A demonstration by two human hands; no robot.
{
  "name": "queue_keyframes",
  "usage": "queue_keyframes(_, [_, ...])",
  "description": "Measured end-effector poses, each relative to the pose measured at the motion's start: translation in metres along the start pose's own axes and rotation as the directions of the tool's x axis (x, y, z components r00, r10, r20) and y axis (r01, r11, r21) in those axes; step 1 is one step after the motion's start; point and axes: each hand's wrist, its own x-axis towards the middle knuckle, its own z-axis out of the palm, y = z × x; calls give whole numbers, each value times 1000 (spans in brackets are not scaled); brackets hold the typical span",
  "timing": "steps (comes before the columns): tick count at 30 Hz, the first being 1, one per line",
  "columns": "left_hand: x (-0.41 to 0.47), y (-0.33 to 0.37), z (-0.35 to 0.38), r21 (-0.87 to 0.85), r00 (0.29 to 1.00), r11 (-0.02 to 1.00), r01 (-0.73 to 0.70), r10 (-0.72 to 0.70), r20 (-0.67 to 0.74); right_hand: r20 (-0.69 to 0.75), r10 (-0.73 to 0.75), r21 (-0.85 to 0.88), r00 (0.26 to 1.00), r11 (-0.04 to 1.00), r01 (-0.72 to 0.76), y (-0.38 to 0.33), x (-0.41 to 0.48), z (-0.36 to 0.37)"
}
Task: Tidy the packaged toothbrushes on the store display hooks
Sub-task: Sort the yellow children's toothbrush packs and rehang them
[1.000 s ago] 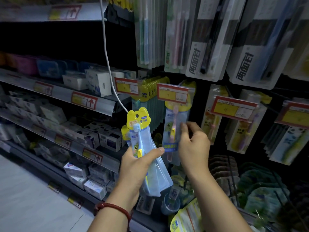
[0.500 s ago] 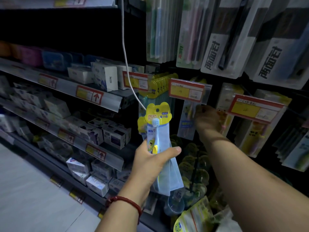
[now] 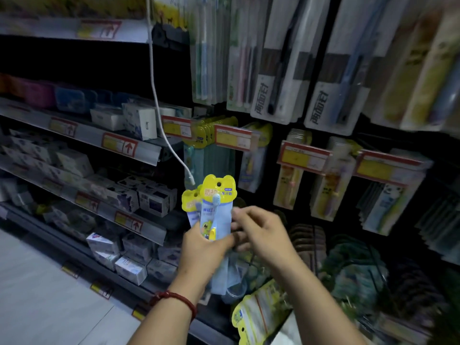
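Left hand point(image 3: 202, 247) is clamped on a small stack of light, slippery yellow-topped blue plastic toothbrush packs point(image 3: 214, 210) below the hooks, while the right hand point(image 3: 261, 229), fingers loosely curled, reaches their edge, best pinched near the stiff punched header.

yellow-topped pale blue toothbrush packs point(image 3: 213, 210), red wrist cord point(image 3: 179, 298), red-and-yellow price tags point(image 3: 233, 137), white cable point(image 3: 159, 113)
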Motion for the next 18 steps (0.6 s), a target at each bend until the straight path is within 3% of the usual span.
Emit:
queue_keyframes(4, [-6, -2, 8, 178, 999, 983, -52, 52, 0, 130, 14, -166, 991, 986, 8, 3, -11, -8])
queue_keyframes(9, [-6, 0, 18, 131, 994, 987, -94, 87, 63, -41, 34, -36, 999, 999, -36, 6, 1, -18])
queue_keyframes(14, [-7, 4, 21, 100, 979, 983, -156, 141, 147, -246, -5, 86, 969, 996, 27, -1, 23, -31])
queue_keyframes(18, [6, -8, 13, 195, 983, 966, -171, 152, 107, -319, -135, -90, 938, 990, 112, -4, 34, -42])
